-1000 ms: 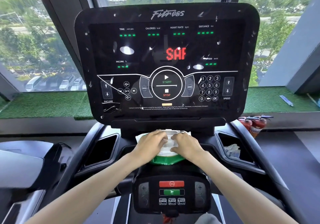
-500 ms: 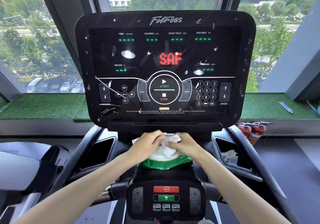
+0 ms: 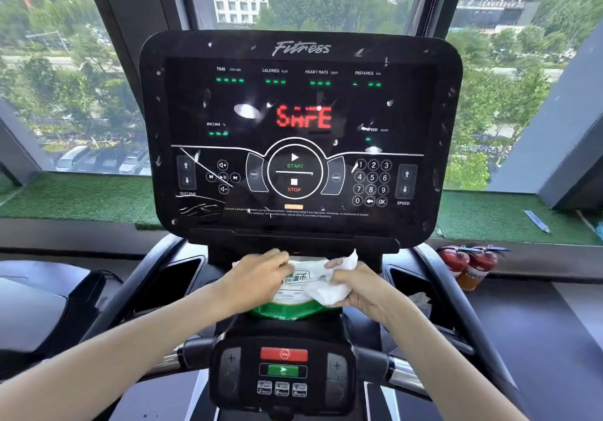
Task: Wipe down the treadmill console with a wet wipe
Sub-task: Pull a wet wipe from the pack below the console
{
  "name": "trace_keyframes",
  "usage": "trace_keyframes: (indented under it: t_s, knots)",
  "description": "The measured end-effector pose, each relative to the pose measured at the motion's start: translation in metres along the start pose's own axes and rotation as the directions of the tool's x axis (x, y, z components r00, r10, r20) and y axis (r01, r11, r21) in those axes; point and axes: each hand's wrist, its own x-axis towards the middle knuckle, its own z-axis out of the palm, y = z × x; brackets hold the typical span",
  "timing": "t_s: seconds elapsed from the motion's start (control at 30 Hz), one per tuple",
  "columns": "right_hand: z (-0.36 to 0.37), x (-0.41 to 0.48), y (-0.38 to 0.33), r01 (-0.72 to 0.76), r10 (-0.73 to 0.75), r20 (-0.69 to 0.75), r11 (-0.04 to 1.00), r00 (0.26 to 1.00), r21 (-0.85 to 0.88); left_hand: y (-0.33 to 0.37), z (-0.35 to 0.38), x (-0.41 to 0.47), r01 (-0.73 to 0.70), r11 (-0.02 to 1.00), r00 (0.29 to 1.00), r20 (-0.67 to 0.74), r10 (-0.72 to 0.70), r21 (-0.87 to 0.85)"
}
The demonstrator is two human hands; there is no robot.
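Observation:
The black treadmill console (image 3: 447, 120) stands upright ahead, showing red "SAFE", with white smears and specks across its face. Below it, on the ledge under the screen, lies a white-and-green wet wipe pack (image 3: 295, 293). My left hand (image 3: 257, 277) rests on the pack's left side, holding it down. My right hand (image 3: 359, 285) grips a crumpled white wet wipe (image 3: 329, 287) that has come out of the pack to the right.
A lower control pad (image 3: 283, 368) with red and green buttons sits near me. Cup holder wells (image 3: 169, 283) flank the pack; the right well (image 3: 421, 300) holds a crumpled wipe. Two fire extinguishers (image 3: 470, 267) stand right, by a green turf sill (image 3: 81, 198).
My right hand has drawn a wipe out of the pack and pulled it rightward while my left hand stays on the pack. The camera has tilted up and the display now reads SAFE in full.

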Motion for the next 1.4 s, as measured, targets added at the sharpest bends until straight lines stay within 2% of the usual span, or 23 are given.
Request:
trace_keyframes:
  t_s: [0.07, 0.13, 0.27, 0.47, 0.57, 0.63, 0.7, 0.77, 0.8, 0.9, 1.0, 1.03, 1.1, 1.2, 1.4]
  knots:
    - [-0.003, -0.002, -0.002, 0.003, -0.003, 0.004, 1.000, 1.000, -0.016, -0.001, 0.007, 0.002, 0.000, 0.997, 0.979, 0.204, 0.016, -0.079]
    - [-0.004, -0.003, -0.003, 0.010, -0.010, 0.018, 0.999, 1.000, -0.035, 0.001, 0.008, 0.003, 0.065, 0.987, 0.947, 0.320, -0.015, -0.145]
    - [-0.005, -0.002, -0.001, 0.028, -0.027, 0.036, 0.999, 0.999, -0.022, 0.009, -0.002, 0.008, 0.133, 0.975, 0.887, 0.459, -0.037, -0.179]
    - [-0.004, 0.004, 0.009, -0.007, 0.006, 0.020, 0.999, 1.000, 0.051, 0.021, -0.010, 0.010, 0.164, 0.982, 0.772, 0.632, -0.069, -0.094]
    - [-0.002, 0.005, 0.012, -0.027, 0.023, 0.044, 0.996, 0.999, 0.080, 0.019, -0.008, 0.004, 0.313, 0.934, 0.722, 0.683, -0.115, -0.173]
    - [-0.001, 0.003, 0.013, -0.033, 0.028, 0.046, 0.994, 0.999, 0.102, 0.018, -0.007, 0.002, 0.457, 0.836, 0.737, 0.656, -0.166, -0.302]
    - [0.001, 0.000, 0.011, -0.018, 0.012, 0.047, 0.992, 0.999, 0.127, 0.021, -0.009, 0.002, 0.607, 0.659, 0.754, 0.585, -0.300, -0.445]
    - [0.002, -0.004, 0.009, -0.010, 0.005, 0.037, 0.990, 0.999, 0.143, 0.029, -0.015, 0.005, 0.650, 0.466, 0.760, 0.506, -0.407, -0.601]
    - [0.004, -0.005, 0.008, -0.013, 0.009, 0.030, 0.989, 1.000, 0.146, 0.034, -0.019, 0.008, 0.622, 0.421, 0.778, 0.461, -0.426, -0.660]
    - [0.009, -0.008, 0.003, -0.040, 0.039, 0.009, 0.993, 0.999, 0.115, 0.045, -0.028, 0.019, 0.543, 0.467, 0.830, 0.358, -0.429, -0.698]
    - [0.020, -0.014, -0.002, -0.043, 0.044, -0.002, 0.996, 0.999, 0.082, 0.046, -0.037, 0.029, 0.533, 0.478, 0.834, 0.337, -0.438, -0.698]
    - [0.025, -0.016, -0.004, -0.036, 0.036, -0.001, 0.997, 0.999, 0.066, 0.044, -0.042, 0.031, 0.528, 0.470, 0.835, 0.334, -0.437, -0.707]
    - [0.035, -0.020, -0.008, -0.010, 0.010, 0.012, 1.000, 1.000, 0.017, 0.039, -0.050, 0.029, 0.510, 0.382, 0.833, 0.334, -0.441, -0.770]
    - [0.050, -0.026, -0.013, 0.046, -0.047, -0.021, 0.998, 0.999, -0.036, 0.027, -0.065, 0.022, 0.471, 0.293, 0.838, 0.319, -0.443, -0.832]
    - [0.080, -0.042, -0.024, 0.248, -0.274, -0.151, 0.954, 0.950, -0.168, -0.004, -0.097, 0.005, 0.357, 0.305, 0.866, 0.190, -0.463, -0.883]
